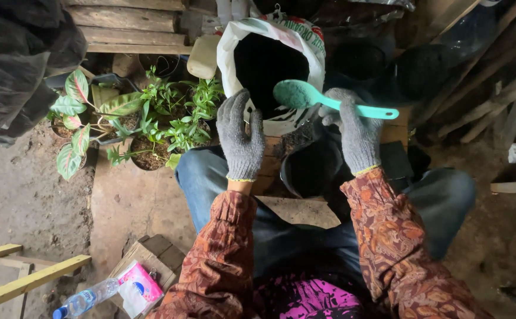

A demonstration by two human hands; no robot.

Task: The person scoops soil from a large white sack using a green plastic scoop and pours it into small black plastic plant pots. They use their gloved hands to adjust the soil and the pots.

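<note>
Lying crosswise, scoop (305, 96) bowl leftward

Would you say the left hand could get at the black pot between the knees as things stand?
Probably yes. The left hand is empty and rests on the sack's edge, right beside the black pot. Nothing lies between them; the right hand holds the teal scoop above the pot.
</note>
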